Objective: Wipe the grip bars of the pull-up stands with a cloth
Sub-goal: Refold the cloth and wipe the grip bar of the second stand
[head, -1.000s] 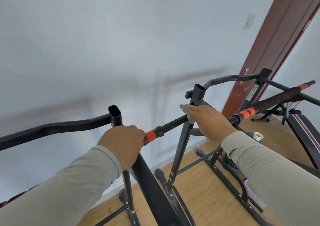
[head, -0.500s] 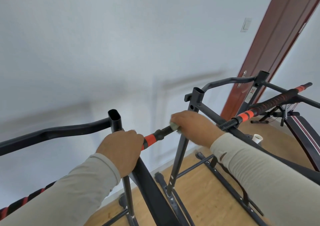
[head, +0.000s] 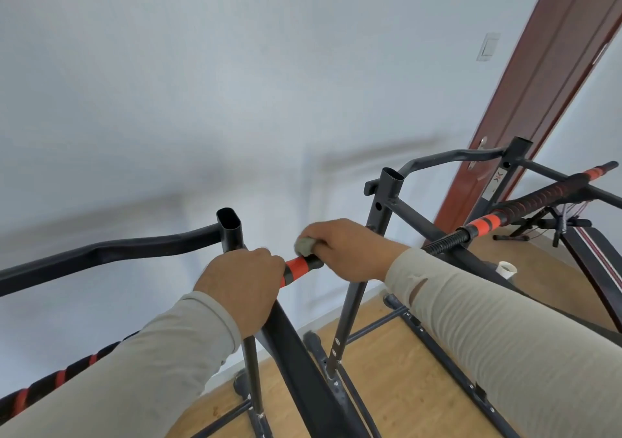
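A black grip bar with an orange band [head: 298, 267] runs from lower left to upper right across the black pull-up stand [head: 230, 232]. My left hand [head: 240, 284] grips the bar where it meets the near upright. My right hand [head: 350, 251] holds a grey-green cloth [head: 304, 246] wrapped over the bar, just right of the orange band and close to the left hand. The bar continues to the right past my right arm, ribbed black with another orange band [head: 484, 224]. A second upright [head: 383, 209] stands behind my right hand.
A white wall fills the upper view, with a light switch [head: 488, 47] and a red-brown door [head: 538, 101] at the right. Wooden floor [head: 397, 387] lies below, crossed by the stand's base bars. A white cup-like object [head: 506, 269] and more black gear stand at the right.
My right hand has slid the cloth leftward along the bar, from beside the far upright to right next to the orange band near my left hand. The left hand has stayed put.
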Action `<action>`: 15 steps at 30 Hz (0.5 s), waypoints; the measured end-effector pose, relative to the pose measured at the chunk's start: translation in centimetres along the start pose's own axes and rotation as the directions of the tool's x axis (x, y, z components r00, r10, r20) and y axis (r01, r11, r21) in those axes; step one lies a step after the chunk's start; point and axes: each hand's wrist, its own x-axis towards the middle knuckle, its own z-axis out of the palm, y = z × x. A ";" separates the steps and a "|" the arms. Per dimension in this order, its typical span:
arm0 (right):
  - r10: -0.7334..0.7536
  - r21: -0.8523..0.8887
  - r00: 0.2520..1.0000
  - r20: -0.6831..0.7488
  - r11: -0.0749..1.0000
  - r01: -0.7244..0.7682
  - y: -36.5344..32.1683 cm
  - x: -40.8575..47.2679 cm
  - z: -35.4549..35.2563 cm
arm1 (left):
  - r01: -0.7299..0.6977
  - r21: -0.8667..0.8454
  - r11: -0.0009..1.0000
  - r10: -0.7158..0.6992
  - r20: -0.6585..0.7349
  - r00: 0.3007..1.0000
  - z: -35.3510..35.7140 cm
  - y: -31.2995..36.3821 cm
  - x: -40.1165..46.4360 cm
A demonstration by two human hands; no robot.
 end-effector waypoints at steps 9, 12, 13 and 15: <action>0.195 -0.486 0.957 -0.214 0.829 -0.278 9.0 -1.6 -3.9 | -0.015 0.022 1.000 0.016 -0.015 1.000 0.2 0.0 0.1; 0.149 -0.375 0.959 -0.240 0.897 -0.233 7.0 -2.2 -1.5 | -0.015 0.009 1.000 0.015 -0.019 1.000 0.3 -0.1 0.1; 0.117 -0.350 0.956 -0.268 0.913 -0.210 5.9 -2.8 -0.2 | -0.016 0.001 1.000 0.016 -0.020 1.000 0.3 -0.2 0.1; 0.026 -0.315 0.948 -0.318 0.940 -0.131 3.3 -4.0 2.4 | -0.017 -0.023 1.000 0.016 -0.032 0.999 0.5 -0.3 0.2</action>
